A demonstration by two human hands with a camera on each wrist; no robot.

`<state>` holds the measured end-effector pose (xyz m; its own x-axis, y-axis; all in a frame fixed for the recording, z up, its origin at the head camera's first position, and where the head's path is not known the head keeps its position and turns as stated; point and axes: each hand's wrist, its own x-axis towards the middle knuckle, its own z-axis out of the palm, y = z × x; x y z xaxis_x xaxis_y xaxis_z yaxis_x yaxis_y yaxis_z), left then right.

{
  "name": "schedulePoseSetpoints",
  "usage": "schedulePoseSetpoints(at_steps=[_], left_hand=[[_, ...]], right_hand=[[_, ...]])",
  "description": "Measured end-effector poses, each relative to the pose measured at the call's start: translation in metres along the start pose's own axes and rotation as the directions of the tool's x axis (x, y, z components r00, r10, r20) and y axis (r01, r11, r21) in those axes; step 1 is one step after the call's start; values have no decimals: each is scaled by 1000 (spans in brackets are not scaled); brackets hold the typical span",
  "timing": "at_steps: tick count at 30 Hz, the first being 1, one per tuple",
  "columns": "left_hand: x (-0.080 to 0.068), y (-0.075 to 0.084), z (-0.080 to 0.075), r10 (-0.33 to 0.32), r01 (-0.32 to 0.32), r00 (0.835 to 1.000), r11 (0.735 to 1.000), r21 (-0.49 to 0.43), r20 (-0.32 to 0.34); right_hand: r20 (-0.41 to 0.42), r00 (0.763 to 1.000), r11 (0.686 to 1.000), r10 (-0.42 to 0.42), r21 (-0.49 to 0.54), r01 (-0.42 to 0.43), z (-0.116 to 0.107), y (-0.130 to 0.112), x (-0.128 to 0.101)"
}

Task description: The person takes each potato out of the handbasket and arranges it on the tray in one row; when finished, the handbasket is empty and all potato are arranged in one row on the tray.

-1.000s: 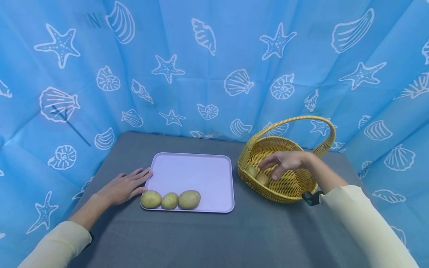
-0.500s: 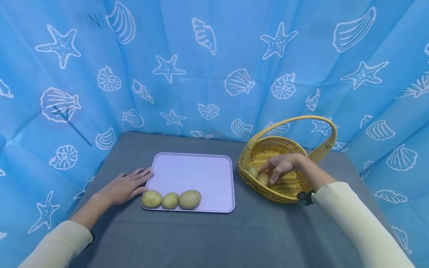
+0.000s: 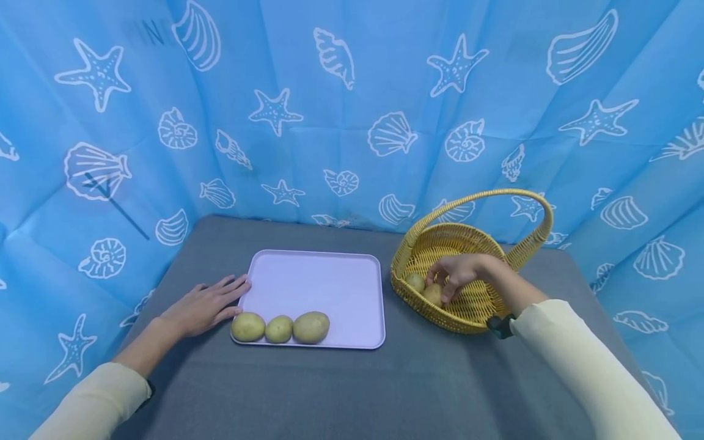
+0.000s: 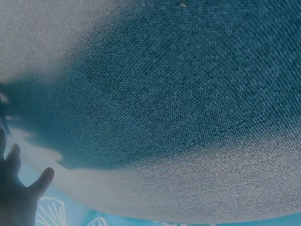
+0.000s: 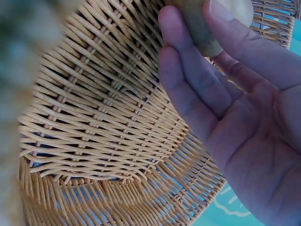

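My right hand (image 3: 447, 282) reaches down into a yellow wicker basket (image 3: 418, 304) at the right of the table. Its fingers and thumb curl round a potato (image 3: 432, 294); a second potato (image 3: 415, 282) lies just left of it. The right wrist view shows that hand (image 5: 193, 12) closed round the potato (image 5: 204, 40) over the woven basket floor (image 5: 103, 117). My left hand (image 3: 206, 304) lies flat on the grey table, fingers straight, touching the left edge of a pale lilac tray (image 3: 319, 275). Three potatoes (image 3: 278, 329) sit in a row along the tray's near edge.
The grey cloth-covered table (image 3: 352, 391) is walled on three sides by a blue curtain (image 3: 352, 91) printed with shells and starfish. The basket's tall handle (image 3: 541, 214) arches over my right wrist. The left wrist view shows grey cloth (image 4: 178, 94) and my left hand (image 4: 16, 197).
My right hand has sunk from above the basket into it and its fingers have curled round a potato. The left hand and the tray potatoes have not moved.
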<state>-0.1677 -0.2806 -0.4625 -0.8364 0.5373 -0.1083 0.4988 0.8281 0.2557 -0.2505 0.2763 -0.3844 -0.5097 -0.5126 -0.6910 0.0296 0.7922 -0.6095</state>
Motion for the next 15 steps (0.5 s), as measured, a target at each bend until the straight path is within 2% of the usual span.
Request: schedulePoseSetpoints(at_steps=[4,8,15], left_hand=[[0,2,-2,-6,6,1000,1000,-8,8],[0,4,-3,-12,12,1000,1000,-12,17],[1,0,0,-18,18,1000,1000,-2,18]], right_hand=[[-22,999,993,-39,-112,36,1,0,-3],[-22,994,966,-110,-239,102,1,-2,-8],[-59,976,934,-210,-308,182,2,-5,-21]])
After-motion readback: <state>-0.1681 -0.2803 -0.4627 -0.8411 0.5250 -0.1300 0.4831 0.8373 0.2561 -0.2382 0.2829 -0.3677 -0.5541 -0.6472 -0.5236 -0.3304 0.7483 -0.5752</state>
